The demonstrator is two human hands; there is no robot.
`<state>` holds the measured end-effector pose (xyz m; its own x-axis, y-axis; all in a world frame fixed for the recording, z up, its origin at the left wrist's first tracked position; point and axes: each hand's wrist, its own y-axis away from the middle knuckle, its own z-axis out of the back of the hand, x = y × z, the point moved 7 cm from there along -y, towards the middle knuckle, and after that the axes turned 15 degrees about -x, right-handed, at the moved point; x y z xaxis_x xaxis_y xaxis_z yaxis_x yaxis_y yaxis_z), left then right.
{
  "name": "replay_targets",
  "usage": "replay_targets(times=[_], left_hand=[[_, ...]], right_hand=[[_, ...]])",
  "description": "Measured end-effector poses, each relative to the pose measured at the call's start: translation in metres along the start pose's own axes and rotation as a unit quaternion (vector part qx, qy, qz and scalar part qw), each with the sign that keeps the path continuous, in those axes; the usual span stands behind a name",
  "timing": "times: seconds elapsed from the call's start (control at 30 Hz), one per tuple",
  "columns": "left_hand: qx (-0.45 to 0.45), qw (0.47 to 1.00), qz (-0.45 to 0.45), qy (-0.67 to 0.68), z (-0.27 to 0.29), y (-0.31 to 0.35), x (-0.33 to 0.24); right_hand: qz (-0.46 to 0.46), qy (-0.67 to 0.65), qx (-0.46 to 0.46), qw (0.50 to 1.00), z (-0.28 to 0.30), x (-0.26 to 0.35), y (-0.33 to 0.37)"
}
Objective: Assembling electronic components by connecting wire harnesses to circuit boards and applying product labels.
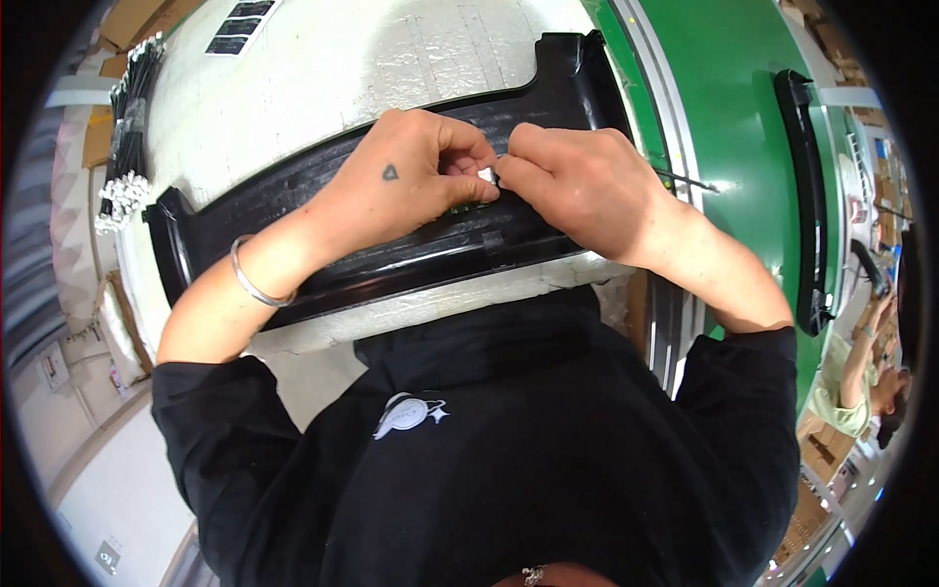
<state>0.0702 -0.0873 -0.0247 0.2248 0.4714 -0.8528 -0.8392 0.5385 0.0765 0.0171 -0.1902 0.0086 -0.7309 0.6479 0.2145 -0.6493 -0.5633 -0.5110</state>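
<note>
Both my hands meet over a long black plastic panel (391,269) with raised ends, which lies across the table. Between the thumb and fingertips of my left hand (416,166) is a small white connector (487,176). My right hand (587,181) is closed in a pinch right against that connector. From behind the right hand a thin black cable (690,181) sticks out to the right, so it appears to run through that hand. The fingers hide where cable and connector meet. Under the left fingertips, the panel's surface is partly covered.
A bundle of black cables (132,127) with white connectors lies at the far left of the pale tabletop (323,88). A printed sheet (240,26) sits behind. On the right, metal rails border a green conveyor belt (743,117) carrying another black panel (804,205). Another person (856,382) is at far right.
</note>
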Motion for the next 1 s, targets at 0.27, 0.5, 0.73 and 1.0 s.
replay_targets(times=[0.27,0.5,0.73,1.0], left_hand=[[-0.021,0.998,-0.053,0.013,-0.002,0.0,-0.002],[-0.064,0.928,-0.294,-0.221,0.032,0.019,-0.004],[-0.046,0.909,-0.318,-0.264,0.008,0.033,0.025],[-0.073,0.91,-0.319,-0.256,0.03,0.041,0.02]], right_hand=[[0.023,0.052,0.082,0.995,-0.016,-0.002,0.002],[-0.031,-0.039,0.106,0.993,-0.021,-0.009,0.013],[-0.036,-0.076,0.105,0.991,-0.028,-0.013,0.006],[0.005,-0.134,0.108,0.985,-0.03,0.001,-0.009]])
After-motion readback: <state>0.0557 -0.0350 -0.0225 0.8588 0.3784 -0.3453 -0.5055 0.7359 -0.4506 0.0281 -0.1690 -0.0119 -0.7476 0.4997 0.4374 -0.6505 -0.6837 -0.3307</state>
